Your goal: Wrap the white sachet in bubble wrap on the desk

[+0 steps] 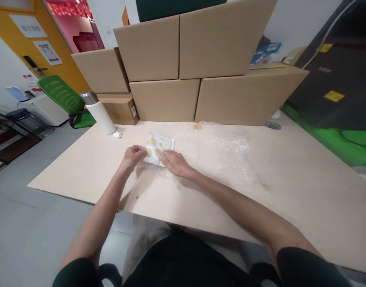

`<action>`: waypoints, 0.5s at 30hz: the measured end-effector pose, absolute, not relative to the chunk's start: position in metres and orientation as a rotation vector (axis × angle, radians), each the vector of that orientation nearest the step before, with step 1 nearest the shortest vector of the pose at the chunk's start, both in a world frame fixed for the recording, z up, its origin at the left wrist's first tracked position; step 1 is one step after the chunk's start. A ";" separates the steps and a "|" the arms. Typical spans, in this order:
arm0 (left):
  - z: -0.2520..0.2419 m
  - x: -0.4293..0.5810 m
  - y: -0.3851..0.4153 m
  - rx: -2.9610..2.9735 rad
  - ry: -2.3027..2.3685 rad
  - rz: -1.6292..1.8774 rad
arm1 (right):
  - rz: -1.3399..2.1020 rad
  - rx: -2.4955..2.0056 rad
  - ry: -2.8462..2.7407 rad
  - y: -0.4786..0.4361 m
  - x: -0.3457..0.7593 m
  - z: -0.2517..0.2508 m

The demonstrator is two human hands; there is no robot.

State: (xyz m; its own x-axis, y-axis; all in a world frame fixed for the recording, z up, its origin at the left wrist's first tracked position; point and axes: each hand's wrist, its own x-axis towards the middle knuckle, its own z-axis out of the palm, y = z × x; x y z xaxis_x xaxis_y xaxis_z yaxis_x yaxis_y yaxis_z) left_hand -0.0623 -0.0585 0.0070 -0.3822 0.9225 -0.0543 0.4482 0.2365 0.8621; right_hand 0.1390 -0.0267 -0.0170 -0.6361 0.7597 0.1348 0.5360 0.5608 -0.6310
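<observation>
A flat white packet [159,142] with yellow spots lies on the table, on a sheet of clear plastic wrap [223,153]. At the packet's left edge is my left hand [133,156], its thumb and fingers pinched together on that edge. My right hand [176,161] rests over the packet's lower right part with its fingers stretched out, pressing on it. The fingers cover some of the packet's right side and lower corner. The plastic wrap spreads crumpled to the right, and part of it shows below the packet.
Stacked cardboard boxes [165,101] line the back of the table [81,167]. A white bottle [101,116] with a metal cap stands at the back left, beside a crumpled white scrap [117,135]. A green chair [63,95] is beyond the left edge.
</observation>
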 end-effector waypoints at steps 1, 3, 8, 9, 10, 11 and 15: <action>0.013 -0.055 -0.060 1.263 1.878 1.119 | 0.927 -1.029 -2.307 -0.027 0.142 -0.016; 0.027 -0.034 -0.062 1.299 1.735 1.217 | 1.273 -0.993 -2.005 -0.027 0.150 -0.013; 0.041 0.032 -0.057 1.550 1.495 1.119 | 1.946 -0.860 -1.080 -0.027 0.175 -0.011; 0.040 0.044 -0.055 1.639 1.512 1.055 | 1.986 -0.853 -0.966 -0.026 0.182 -0.012; 0.037 0.055 -0.053 1.734 1.548 0.978 | 2.003 -0.864 -0.882 -0.026 0.190 -0.013; 0.034 0.064 -0.051 1.822 1.598 0.888 | 1.999 -0.895 -0.826 -0.024 0.199 -0.015; 0.020 0.088 -0.048 1.993 1.762 0.477 | 1.791 -1.084 -0.978 -0.018 0.240 -0.024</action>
State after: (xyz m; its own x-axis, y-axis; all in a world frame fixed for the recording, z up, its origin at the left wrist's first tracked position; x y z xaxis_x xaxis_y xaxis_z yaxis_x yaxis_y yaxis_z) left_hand 0.0878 -0.0478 0.0205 0.1308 0.9910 -0.0290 0.8411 -0.0954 0.5325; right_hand 0.2402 -0.0182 -0.0241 -0.3060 0.9047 -0.2964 -0.2398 -0.3746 -0.8956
